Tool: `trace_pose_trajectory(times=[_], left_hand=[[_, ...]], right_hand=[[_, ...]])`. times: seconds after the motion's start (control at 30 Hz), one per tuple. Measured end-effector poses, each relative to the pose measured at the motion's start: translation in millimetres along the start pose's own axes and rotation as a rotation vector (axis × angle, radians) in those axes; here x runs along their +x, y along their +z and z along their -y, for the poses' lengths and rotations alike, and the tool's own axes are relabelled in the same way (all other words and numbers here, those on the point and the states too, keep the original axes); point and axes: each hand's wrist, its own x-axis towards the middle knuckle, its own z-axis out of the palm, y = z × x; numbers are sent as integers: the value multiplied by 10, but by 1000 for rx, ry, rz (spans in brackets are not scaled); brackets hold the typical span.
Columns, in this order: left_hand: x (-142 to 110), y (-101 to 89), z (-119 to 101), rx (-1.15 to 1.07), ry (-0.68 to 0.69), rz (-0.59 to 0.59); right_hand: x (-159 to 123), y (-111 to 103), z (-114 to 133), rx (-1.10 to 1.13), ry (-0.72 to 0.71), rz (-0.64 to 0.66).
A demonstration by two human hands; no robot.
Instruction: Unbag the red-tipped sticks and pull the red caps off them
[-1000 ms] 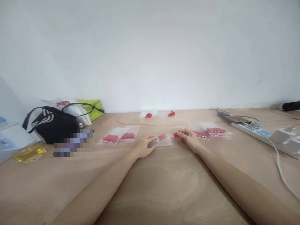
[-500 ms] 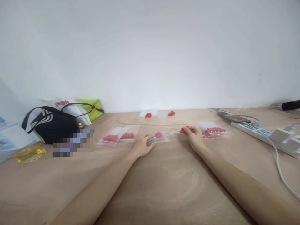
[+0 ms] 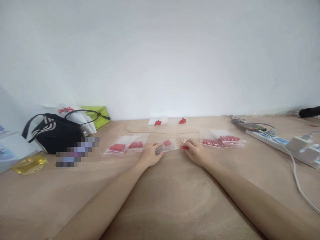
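Observation:
My left hand (image 3: 150, 154) rests on the wooden table (image 3: 175, 193) with its fingers pinching the corner of a small clear zip bag (image 3: 168, 145) that has red pieces inside. My right hand (image 3: 196, 152) is closed around a small red piece (image 3: 185, 147) just right of the bag's mouth. Two filled bags (image 3: 127, 145) lie to the left. A stack of filled bags (image 3: 222, 140) lies to the right.
At the back by the wall lie loose red pieces (image 3: 182, 121) and a small bag (image 3: 157, 121). A black bag (image 3: 53, 133) and a green pouch (image 3: 96, 116) stand at the left. A power strip (image 3: 280, 142) with a white cable (image 3: 297, 173) and a phone (image 3: 248, 126) are at the right.
My right hand went out to the stack on the right, then came back left to the bag's mouth with a red piece. My left hand stayed holding the bag.

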Motion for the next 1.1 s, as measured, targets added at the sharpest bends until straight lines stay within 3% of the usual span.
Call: trace_pose_trajectory(times=[0.23,0.7,0.87,1.1], left_hand=[[2,3,7,-1,6,5],[8,0,11,3,12,9],[6,-6,7,4,10,13],[8,-8,11,-8,6,11]], right_hand=[[5,-23,3,-23,40,149],[5,-57,-42,89,57,236],[7,-57,-61,209,103,217],[15,-73,-103,335,294,117]])
